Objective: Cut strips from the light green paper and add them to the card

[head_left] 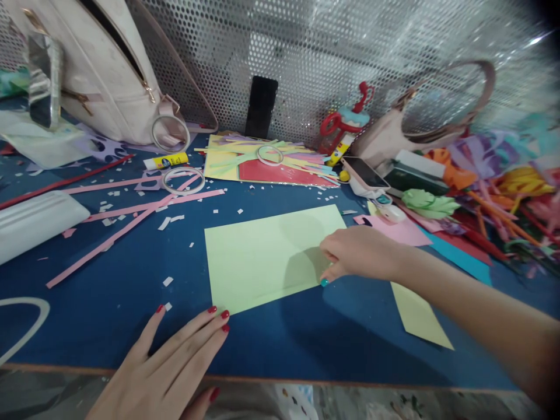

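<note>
A pale green sheet of paper lies flat on the blue table top. My right hand pinches its right edge between thumb and fingers. My left hand rests flat on the table at the near edge, fingers apart, its fingertips just touching the sheet's lower left corner. A second pale green piece lies under my right forearm.
Pink paper strips and white scraps litter the left. A glue stick, white rings, a stack of cut coloured paper, a phone, two bags and a heap of coloured paper line the back against perforated metal.
</note>
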The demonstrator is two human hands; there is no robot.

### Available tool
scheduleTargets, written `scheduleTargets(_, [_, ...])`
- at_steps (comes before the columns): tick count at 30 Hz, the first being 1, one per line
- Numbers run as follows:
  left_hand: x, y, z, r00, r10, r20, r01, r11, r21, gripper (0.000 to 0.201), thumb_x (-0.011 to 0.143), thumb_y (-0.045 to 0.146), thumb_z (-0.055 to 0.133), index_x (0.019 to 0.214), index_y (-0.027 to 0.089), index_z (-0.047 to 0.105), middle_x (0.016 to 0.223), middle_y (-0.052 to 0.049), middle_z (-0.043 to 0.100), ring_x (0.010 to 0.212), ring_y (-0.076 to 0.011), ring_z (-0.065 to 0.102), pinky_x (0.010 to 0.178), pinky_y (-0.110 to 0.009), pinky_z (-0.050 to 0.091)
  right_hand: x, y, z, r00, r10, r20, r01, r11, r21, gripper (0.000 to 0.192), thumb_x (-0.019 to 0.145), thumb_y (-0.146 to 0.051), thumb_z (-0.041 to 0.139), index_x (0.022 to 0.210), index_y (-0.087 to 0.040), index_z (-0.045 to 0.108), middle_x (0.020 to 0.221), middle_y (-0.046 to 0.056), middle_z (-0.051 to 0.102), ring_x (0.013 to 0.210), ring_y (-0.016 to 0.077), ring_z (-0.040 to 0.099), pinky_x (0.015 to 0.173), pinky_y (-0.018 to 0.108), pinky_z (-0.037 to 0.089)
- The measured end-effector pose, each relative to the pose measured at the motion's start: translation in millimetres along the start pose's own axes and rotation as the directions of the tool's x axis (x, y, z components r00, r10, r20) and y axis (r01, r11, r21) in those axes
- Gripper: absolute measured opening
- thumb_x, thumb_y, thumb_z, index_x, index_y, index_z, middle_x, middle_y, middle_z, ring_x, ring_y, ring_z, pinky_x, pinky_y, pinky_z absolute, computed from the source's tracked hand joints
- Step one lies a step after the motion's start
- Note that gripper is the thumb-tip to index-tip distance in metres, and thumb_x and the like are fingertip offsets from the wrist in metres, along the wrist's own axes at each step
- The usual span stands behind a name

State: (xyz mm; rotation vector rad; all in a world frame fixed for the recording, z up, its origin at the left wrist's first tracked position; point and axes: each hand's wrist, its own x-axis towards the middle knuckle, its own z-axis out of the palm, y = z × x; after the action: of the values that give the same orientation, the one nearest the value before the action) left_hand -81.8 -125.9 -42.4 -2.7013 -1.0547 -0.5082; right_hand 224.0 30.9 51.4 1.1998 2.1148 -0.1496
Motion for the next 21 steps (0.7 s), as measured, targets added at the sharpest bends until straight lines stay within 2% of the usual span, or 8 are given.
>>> scheduleTargets(5, [-3, 0, 0.6, 1.000, 0.010, 0.024, -0.010, 1.000, 0.008, 0.049, 0.089, 0.022, 0.047, 0.137, 0.016, 0.047, 0.140, -0.003, 0.051, 0.128, -0.0179, 0.047, 0.119, -0.047, 0.003, -4, 23, 12, 0.994, 0.099, 0.039, -0.100, 0.994, 0.035, 0.034, 0.079, -0.045, 0.064, 0.064, -0.021, 0.044, 0.070, 0.004, 0.058, 0.063, 0.0188, 0.053, 0.050, 0.028, 0.023])
scheduleTargets(10, [-3, 0, 1.2, 0.999, -0.008, 0.042, 0.008, 1.000, 0.002, 0.052, 0.090, 0.025, 0.045, 0.141, 0.019, 0.041, 0.140, -0.002, 0.050, 0.127, -0.0173, 0.049, 0.119, -0.045, 0.001, -5, 54, 29, 0.979, 0.188, 0.074, -0.193, 0.979, 0.067, 0.036, 0.075, -0.048, 0.063, 0.063, -0.021, 0.042, 0.067, 0.002, 0.056, 0.060, 0.0171, 0.051, 0.050, 0.028, 0.023])
scheduleTargets(16, [-6, -1, 3.6, 1.000, 0.007, 0.030, -0.007, 1.000, 0.002, 0.054, 0.088, 0.026, 0.047, 0.141, 0.017, 0.042, 0.139, -0.005, 0.051, 0.124, -0.0208, 0.052, 0.120, -0.045, 0.004, -9, 89, 48, 0.957, 0.273, 0.096, -0.281, 0.956, 0.085, 0.035, 0.074, -0.049, 0.061, 0.062, -0.022, 0.042, 0.064, 0.002, 0.055, 0.057, 0.0171, 0.049, 0.050, 0.029, 0.024])
scheduleTargets(19, [-6, -2, 4.0, 0.999, 0.013, 0.047, -0.014, 1.000, 0.010, 0.055, 0.088, 0.026, 0.047, 0.142, 0.018, 0.041, 0.140, -0.005, 0.050, 0.124, -0.0217, 0.052, 0.120, -0.045, 0.005, -13, 101, 55, 0.954, 0.287, 0.085, -0.295, 0.949, 0.112, 0.032, 0.074, -0.045, 0.060, 0.061, -0.022, 0.041, 0.061, 0.002, 0.054, 0.056, 0.0170, 0.048, 0.050, 0.029, 0.025])
scheduleTargets(21, [-6, -3, 3.8, 0.999, 0.021, 0.035, -0.021, 1.000, 0.011, 0.056, 0.088, 0.026, 0.046, 0.143, 0.016, 0.040, 0.140, -0.006, 0.050, 0.125, -0.0216, 0.051, 0.120, -0.045, 0.005, -16, 107, 59, 0.968, 0.240, 0.069, -0.248, 0.951, 0.184, 0.025, 0.073, -0.039, 0.059, 0.063, -0.022, 0.044, 0.062, 0.002, 0.056, 0.058, 0.0175, 0.050, 0.052, 0.029, 0.029])
